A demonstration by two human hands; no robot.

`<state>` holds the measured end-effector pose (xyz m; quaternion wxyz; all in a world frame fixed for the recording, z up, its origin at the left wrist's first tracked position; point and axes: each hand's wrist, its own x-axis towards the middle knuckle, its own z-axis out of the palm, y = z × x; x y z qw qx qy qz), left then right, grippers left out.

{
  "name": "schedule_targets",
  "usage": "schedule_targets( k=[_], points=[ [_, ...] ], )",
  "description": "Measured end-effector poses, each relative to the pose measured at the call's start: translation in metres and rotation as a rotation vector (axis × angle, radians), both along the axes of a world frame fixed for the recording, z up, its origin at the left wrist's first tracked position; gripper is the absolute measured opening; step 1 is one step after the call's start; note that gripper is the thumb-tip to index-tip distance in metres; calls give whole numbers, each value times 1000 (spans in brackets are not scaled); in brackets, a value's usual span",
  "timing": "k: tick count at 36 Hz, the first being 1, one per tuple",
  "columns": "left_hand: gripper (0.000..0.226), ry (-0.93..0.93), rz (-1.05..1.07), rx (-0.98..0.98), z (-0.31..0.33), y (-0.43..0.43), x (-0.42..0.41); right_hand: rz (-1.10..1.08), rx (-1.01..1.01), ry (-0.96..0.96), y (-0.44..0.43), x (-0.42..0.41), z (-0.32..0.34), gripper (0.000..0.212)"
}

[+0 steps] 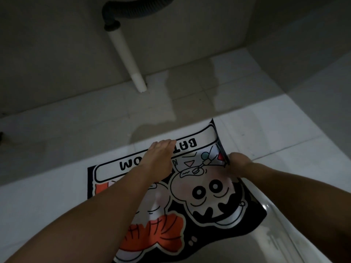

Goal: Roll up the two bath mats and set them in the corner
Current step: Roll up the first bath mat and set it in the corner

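A dim bathroom floor [266, 114] of pale tiles filled the view, meeting a grey wall [57, 54] at the far side, where a white drain pipe [126, 54] dropped from a dark corrugated hose [117, 8] to the floor. A darker, apparently wet patch [186, 95] spread over the tiles between the pipe and the mat.

One bath mat [209, 196], printed with cartoon figures in black, white and orange and a word panel at its far edge, lay on the floor in the near centre. Most of it rested flat; its right edge curled upward. A second mat was not in view.

The person's left hand [159, 154] pressed palm down on the far part of the mat, over the lettering, fingers spread flat and gripping nothing, most likely to pin the fabric so it would not slide on the smooth tile. The right hand [237, 162] was at the lifted right edge, its fingers closed around the border, seemingly turning it inward to begin the roll.

Judged from this, the rolling had barely begun: only the right edge was raised and no tight coil had formed. The corner at the far right, where the walls met, stood well apart from the mat. The damp tile could wet the mat's underside as it was rolled.
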<state>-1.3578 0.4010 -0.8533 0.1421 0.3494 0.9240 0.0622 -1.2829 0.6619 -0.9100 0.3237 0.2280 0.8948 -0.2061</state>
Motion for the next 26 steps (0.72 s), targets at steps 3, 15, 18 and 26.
schedule_targets(
  k=[3,15,18,26],
  points=[
    [65,17,-23,21,3,4,2,8,-45,-46,-8,2,3,31],
    [71,26,-114,59,24,26,6,157,-48,240,-26,-5,32,24],
    [72,72,-153,34,33,34,-2,315,-103,335,-28,-15,59,22],
    [25,99,-88,70,95,55,-23,532,-64,479,-20,-41,162,24]
  ],
)
